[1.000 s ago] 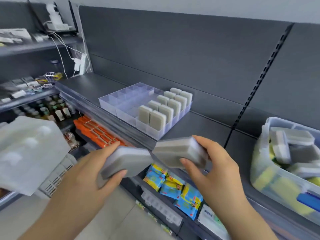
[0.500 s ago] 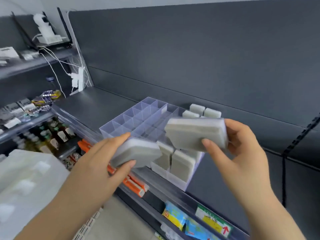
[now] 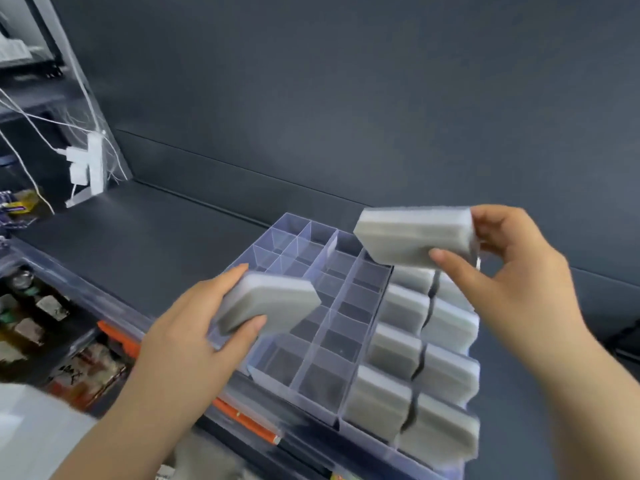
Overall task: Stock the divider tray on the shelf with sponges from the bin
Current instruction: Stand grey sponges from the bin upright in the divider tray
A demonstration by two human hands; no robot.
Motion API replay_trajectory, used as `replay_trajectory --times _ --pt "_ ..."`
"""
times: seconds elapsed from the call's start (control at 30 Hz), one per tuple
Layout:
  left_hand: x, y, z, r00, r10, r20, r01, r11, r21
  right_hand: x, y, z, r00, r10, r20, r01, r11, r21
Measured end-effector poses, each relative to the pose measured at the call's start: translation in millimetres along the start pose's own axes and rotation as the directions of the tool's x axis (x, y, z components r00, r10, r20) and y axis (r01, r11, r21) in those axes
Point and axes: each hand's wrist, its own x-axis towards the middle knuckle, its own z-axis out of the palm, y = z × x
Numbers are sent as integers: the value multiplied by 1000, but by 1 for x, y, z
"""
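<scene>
Left hand (image 3: pixel 187 337) grips grey sponge (image 3: pixel 268 308) over clear divider tray (image 3: pixel 313 382) on shelf; right hand (image 3: pixel 512 282) pinches second sponge (image 3: pixel 414 233) above filled right columns. Best approach — turn each sponge on edge, lower straight into empty slot.

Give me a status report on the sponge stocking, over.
Left hand grips a sponge, right hand grips a second sponge, both above the divider tray. Seated sponges fill its right columns; left compartments empty. Nothing blocking.
</scene>
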Motion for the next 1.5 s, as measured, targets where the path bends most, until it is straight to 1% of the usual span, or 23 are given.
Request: replay_trajectory --times 0.13,0.2,0.27,0.33,0.43,0.53,0.67,0.8,0.9,1.07,1.2,1.37,1.5 --pt "46 -39 -3 990 104 92 -97 993 -72 30 -16 27 1000 4 -14 -7 968 -250" --pt "70 -57 -9 980 153 125 -140 984 -109 49 -18 44 999 -28 -27 16 925 -379" --pt "92 -74 -14 970 196 142 -176 974 -146 67 -17 62 998 -70 -4 58 864 -500" --pt "111 -88 -15 960 230 159 -200 962 -185 84 -16 80 999 -27 44 48 803 -594" --pt "132 -101 -11 940 275 200 -230 948 -221 103 -10 101 989 89 115 21 692 -722" --pt "148 -112 -8 907 347 239 -291 926 -240 112 -2 113 969 214 121 -21 560 -828" --pt "164 -128 -8 872 414 260 -338 895 -292 118 8 126 945 308 111 -46 461 -886" --pt "173 -144 -9 848 454 274 -367 875 -315 123 14 137 931 343 121 -31 407 -913" --pt "176 -151 -11 852 449 269 -361 876 -319 126 17 144 916 372 151 1 374 -927" --pt "179 -157 -12 862 450 233 -374 875 -308 129 25 154 899 404 167 16 351 -936" --pt "179 -161 -11 880 425 212 -360 888 -288 130 30 161 880 442 174 11 348 -937" --pt "177 -160 -10 886 420 194 -366 893 -263 132 32 165 879 441 183 2 380 -925" --pt "177 -156 -6 890 407 204 -352 900 -258 131 38 165 847 481 226 23 392 -920"
